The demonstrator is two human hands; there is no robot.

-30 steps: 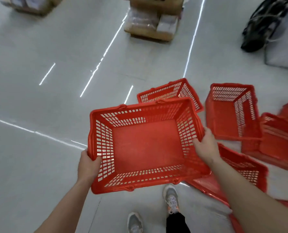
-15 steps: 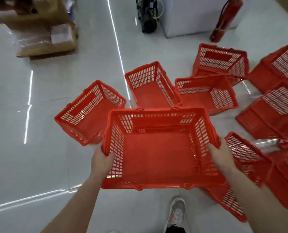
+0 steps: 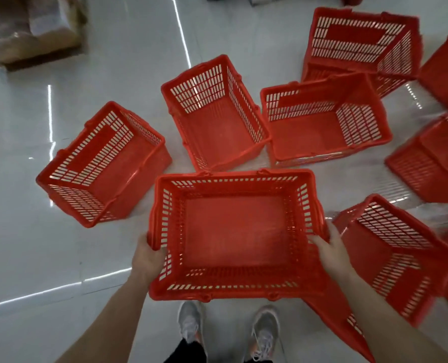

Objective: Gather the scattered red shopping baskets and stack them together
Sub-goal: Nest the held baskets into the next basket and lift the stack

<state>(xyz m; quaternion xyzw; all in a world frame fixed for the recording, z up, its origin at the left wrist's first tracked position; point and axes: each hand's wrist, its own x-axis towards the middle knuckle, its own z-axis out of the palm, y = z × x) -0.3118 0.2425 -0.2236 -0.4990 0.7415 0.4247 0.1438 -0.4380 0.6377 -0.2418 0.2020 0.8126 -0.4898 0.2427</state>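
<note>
I carry one empty red shopping basket (image 3: 233, 231) level in front of me, above the floor. My left hand (image 3: 147, 254) grips its left rim and my right hand (image 3: 330, 251) grips its right rim, fingers curled inside the wall. Several more red baskets lie scattered on the floor beyond it: one tipped at the left (image 3: 102, 163), one just ahead (image 3: 215, 113), one ahead to the right (image 3: 324, 119), one at the top right (image 3: 361, 40) and one by my right arm (image 3: 390, 255). Others are cut off by the right edge.
The glossy grey floor (image 3: 60, 258) stretches open to my left. A pallet with wrapped cardboard boxes (image 3: 31, 30) stands at the top left. My two grey shoes (image 3: 191, 326) show below the carried basket.
My view has swung further right and dipped down, so the floor baskets now sit closer and larger. The basket stays gripped in both hands, held lower and more level.
</note>
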